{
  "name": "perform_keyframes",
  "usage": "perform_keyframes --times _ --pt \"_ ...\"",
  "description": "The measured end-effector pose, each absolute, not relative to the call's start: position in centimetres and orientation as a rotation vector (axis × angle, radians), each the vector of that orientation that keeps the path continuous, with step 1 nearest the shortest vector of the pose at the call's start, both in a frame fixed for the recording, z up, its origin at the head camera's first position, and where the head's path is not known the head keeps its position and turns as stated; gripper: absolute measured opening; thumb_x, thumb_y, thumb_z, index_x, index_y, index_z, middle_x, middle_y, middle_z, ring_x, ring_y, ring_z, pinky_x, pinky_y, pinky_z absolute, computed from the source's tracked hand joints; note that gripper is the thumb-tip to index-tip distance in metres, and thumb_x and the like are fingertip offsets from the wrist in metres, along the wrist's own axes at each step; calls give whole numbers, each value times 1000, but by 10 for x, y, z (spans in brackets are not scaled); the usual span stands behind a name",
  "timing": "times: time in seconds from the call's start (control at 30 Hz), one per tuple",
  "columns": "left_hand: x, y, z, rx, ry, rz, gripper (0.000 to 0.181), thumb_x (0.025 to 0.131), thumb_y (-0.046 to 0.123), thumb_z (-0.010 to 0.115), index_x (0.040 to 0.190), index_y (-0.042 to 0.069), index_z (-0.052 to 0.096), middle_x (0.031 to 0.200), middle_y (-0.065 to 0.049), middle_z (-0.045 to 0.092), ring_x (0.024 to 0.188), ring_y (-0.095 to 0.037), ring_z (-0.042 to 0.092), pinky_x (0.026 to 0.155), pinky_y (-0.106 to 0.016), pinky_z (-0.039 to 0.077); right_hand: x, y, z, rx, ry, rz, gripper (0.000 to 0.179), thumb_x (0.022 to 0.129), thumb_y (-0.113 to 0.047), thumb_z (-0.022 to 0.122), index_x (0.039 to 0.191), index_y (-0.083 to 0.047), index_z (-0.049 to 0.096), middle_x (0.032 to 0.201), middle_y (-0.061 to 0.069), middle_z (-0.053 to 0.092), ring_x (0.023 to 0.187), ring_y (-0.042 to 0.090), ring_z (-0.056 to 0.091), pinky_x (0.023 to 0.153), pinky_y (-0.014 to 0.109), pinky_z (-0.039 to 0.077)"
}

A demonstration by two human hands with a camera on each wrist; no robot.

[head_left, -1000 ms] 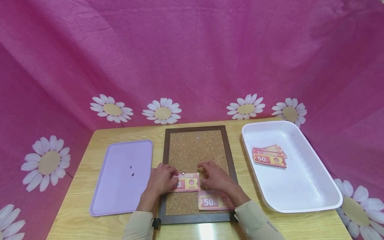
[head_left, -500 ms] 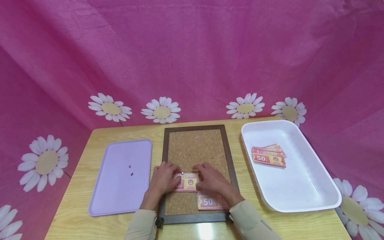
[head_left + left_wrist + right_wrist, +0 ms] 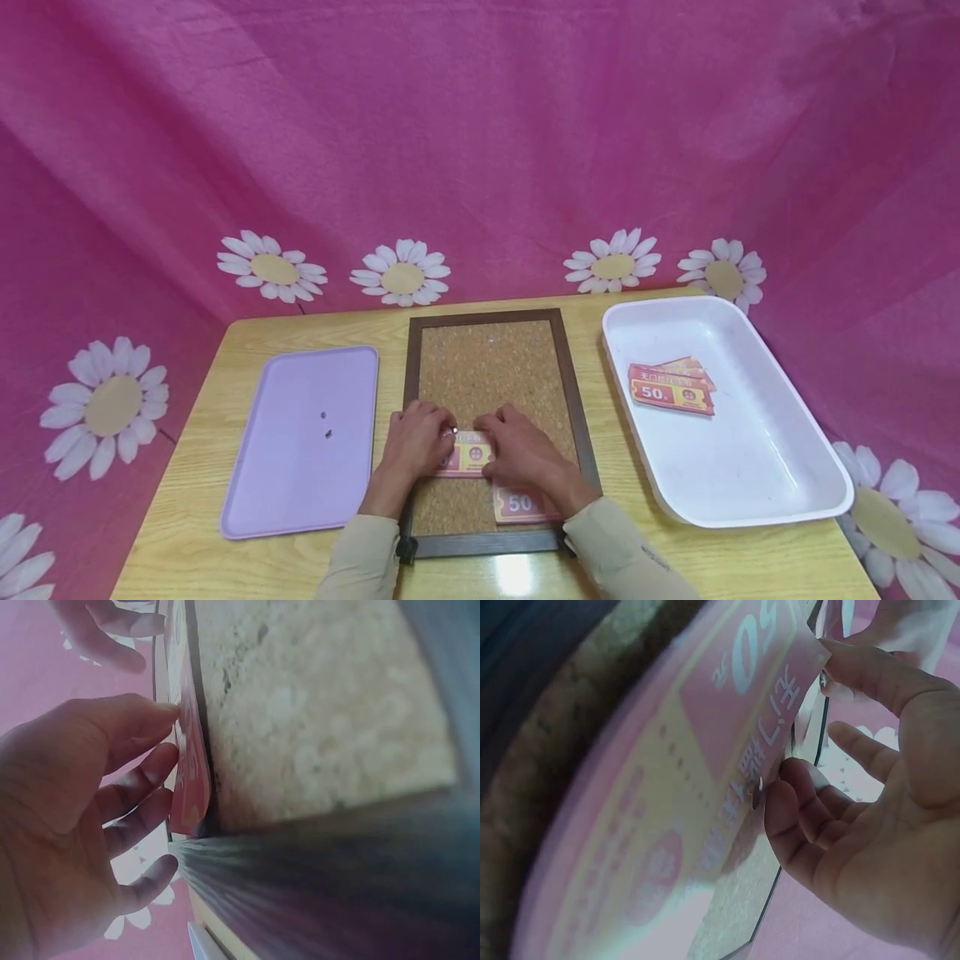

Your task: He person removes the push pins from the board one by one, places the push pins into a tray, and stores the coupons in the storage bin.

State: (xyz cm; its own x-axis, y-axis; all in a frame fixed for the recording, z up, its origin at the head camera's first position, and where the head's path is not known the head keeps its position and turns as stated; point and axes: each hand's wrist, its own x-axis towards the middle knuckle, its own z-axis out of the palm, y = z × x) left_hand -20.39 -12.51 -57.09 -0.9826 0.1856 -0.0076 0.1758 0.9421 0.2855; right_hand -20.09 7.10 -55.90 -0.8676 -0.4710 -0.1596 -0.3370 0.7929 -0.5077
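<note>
A pink and yellow paper coupon [image 3: 474, 463] lies on the brown-framed cork board [image 3: 491, 375], a small shiny thumbtack [image 3: 454, 430] at its top edge. My left hand [image 3: 417, 437] is over the coupon's left end, its thumb and fingertips touching the paper in the left wrist view. At the opposite end my right hand [image 3: 521, 446] has its fingers bent beside the coupon's edge. Partly beneath that hand lies a second coupon [image 3: 517, 502], marked 50, at the board's lower right. The right wrist view shows a coupon [image 3: 727, 697] up close, with the thumb at one corner.
A lilac tray [image 3: 300, 475] with two small dark bits [image 3: 327, 433] on it stands to the left. On the right is a deep white tub [image 3: 738, 467] holding several more coupons [image 3: 671, 390]. Behind the wooden table [image 3: 442, 579] hangs a pink cloth with daisies.
My right hand has moved left onto the coupon's right end. The left hand has shifted slightly right, covering more of the coupon's left part. The coupons stay about where they were.
</note>
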Motion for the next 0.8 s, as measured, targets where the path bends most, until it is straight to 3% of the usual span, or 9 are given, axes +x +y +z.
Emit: perform_keyframes --times 0.2,0.6,0.8 --pt "-206 -123 -572 252 3032 443 15 83 26 67 97 23 72 103 2 67 104 -20 54 86 -46 38 -202 68 -562 -614 2700 -658 63 69 -21 80 128 -25 57 102 -2 45 84 14 43 67 26 36" --pt "-208 -121 -572 214 3026 464 15 89 28 63 97 21 73 104 2 68 104 -19 55 88 -45 38 -204 63 -562 -602 2677 -798 61 69 -7 78 125 -20 60 105 0 46 82 15 47 69 27 39" --pt "-208 -121 -570 230 3024 432 13 88 27 64 95 21 73 102 2 68 103 -19 55 86 -45 37 -205 62 -562 -592 2647 -856 50 71 -2 72 118 -17 65 106 1 56 87 16 51 77 33 43"
